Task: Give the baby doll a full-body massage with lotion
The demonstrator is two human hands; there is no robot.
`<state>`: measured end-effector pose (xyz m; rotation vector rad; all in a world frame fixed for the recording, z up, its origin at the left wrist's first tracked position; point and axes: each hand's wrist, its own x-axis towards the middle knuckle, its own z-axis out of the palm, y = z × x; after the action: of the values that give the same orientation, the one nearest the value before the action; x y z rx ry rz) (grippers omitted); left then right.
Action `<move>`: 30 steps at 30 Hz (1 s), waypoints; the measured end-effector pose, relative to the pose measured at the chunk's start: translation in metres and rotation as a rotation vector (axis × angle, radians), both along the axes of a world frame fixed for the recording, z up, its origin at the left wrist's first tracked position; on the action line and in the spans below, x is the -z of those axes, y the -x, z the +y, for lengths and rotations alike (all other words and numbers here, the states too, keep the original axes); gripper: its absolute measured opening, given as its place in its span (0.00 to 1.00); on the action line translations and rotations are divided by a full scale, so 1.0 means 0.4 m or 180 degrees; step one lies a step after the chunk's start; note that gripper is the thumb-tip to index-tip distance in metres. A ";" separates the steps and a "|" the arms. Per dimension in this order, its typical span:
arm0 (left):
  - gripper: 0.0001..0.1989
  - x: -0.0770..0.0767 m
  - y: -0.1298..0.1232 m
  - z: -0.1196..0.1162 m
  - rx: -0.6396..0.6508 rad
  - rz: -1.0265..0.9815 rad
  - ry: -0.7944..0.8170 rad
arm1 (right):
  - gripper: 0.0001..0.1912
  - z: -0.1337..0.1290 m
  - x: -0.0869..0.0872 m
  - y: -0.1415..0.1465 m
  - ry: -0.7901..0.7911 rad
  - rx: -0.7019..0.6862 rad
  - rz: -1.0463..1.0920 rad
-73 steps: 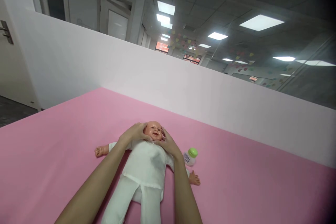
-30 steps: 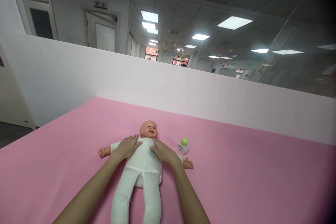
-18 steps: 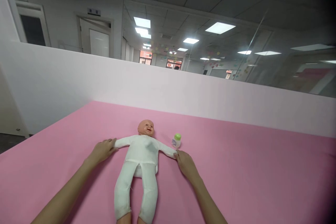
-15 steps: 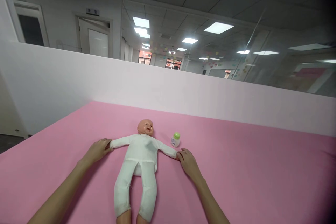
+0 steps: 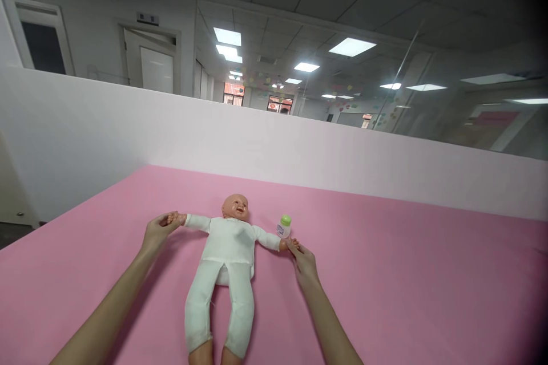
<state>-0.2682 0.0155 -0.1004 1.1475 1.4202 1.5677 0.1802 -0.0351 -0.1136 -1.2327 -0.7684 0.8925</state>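
Observation:
A baby doll in white clothes lies face up on the pink surface, its arms spread and its lower legs cut off by the bottom edge. My left hand is closed on the doll's hand at the left, with fingers and thumb pinched round it. At the right, my right hand grips the doll's other hand, whose small fingers show above my thumb. Just behind that doll hand stands a small white bottle with a green cap and a label.
A low white wall runs along the back of the pink surface, with a glass pane above it. Beyond are a partly open door, windows and ceiling lights.
Both doll hands now show, gripped by my fingers, where my hands covered them before. The doll's arm at the left is raised slightly. The view has shifted a little.

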 end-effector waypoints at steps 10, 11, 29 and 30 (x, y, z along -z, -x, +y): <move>0.17 -0.054 -0.209 -0.075 0.0601 0.0567 -0.0942 | 0.12 -0.023 -0.111 0.250 -0.1321 -0.0331 -0.1671; 0.14 -0.049 -0.220 -0.087 0.0763 0.0933 -0.1037 | 0.09 -0.035 -0.106 0.275 -0.1473 -0.0577 -0.2097; 0.16 -0.037 -0.183 -0.082 0.0142 0.0024 -0.0685 | 0.18 -0.028 -0.066 0.230 -0.0893 -0.0178 -0.1834; 0.16 -0.034 -0.163 -0.069 -0.0074 -0.0301 -0.0577 | 0.21 -0.016 -0.060 0.201 -0.0793 0.0036 -0.1375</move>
<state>-0.2032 -0.0123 -0.0868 1.1477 1.2545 1.7725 0.0996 -0.0415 -0.0898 -1.2174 -1.1773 0.5031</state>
